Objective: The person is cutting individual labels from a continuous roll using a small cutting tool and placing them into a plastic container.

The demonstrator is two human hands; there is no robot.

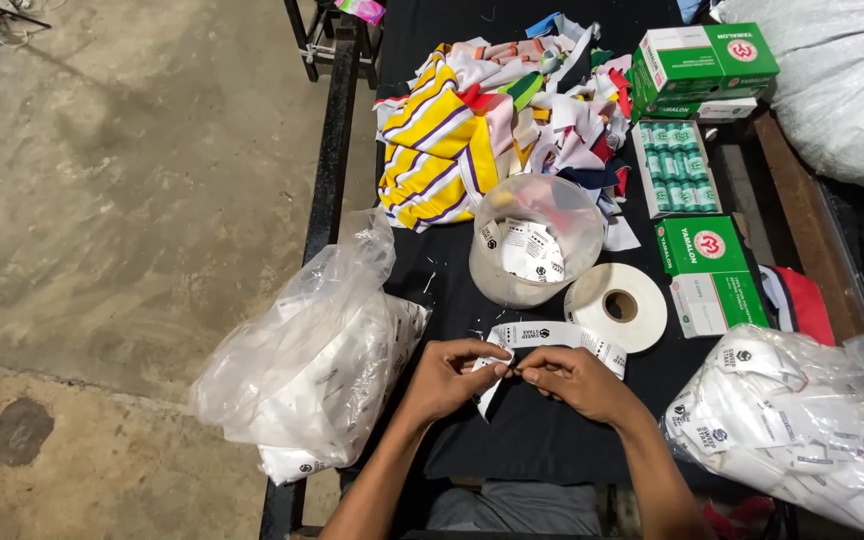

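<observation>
My left hand (449,376) and my right hand (572,378) meet over the black tabletop (542,440), fingertips pinched together on a strip of white printed labels (552,335). The strip runs from my fingers toward a white roll of label tape (617,306) lying flat just beyond my right hand. A clear plastic tub (535,240) holding cut white labels stands behind the strip.
A clear bag of white labels (307,370) hangs over the table's left edge, and another such bag (812,420) lies at the right. Colourful fabric scraps (492,110) are piled at the back. Green and white boxes (704,60) and an open tray of small spools (677,165) sit at the right.
</observation>
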